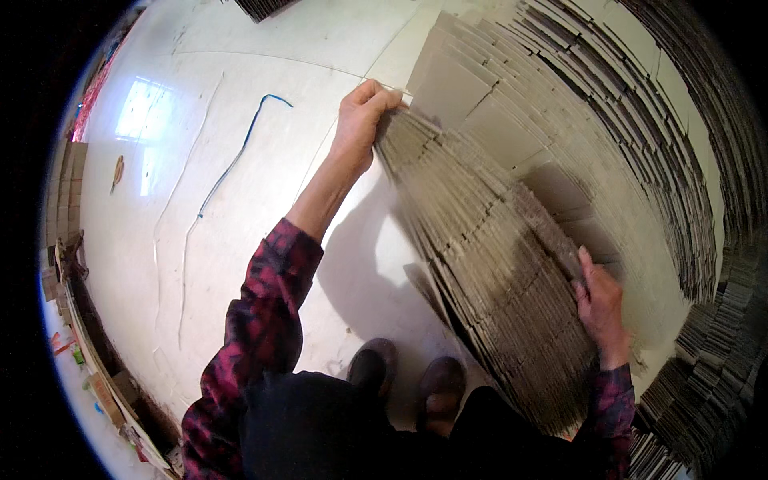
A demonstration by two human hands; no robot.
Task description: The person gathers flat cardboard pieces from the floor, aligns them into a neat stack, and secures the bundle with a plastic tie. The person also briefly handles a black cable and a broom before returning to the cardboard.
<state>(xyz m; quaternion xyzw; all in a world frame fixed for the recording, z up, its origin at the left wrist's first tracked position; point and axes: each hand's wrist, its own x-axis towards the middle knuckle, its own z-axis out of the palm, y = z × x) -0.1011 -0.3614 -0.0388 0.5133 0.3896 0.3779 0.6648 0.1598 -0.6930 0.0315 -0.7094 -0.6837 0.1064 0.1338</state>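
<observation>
A thick, fanned bundle of flattened cardboard boxes (488, 240) slants across the floor in front of me, its edges slightly smeared by motion. My left hand (364, 120) is closed round its far left corner, thumb on top and the other fingers mostly hidden. At the bundle's right side, my right hand (600, 300) grips the edge, the thumb pointing up along it and some fingers out of sight. Just beyond the bundle, more flat cardboard sheets (458, 68) lie overlapped in a long row.
Dense rows of stacked cardboard (640, 120) curve along the right, with more piles (704, 376) at the lower right. On the pale floor at left lie a blue-and-white strap (232, 164) and a thin white strip (178, 184). My shoes (442, 388) stand beside the bundle.
</observation>
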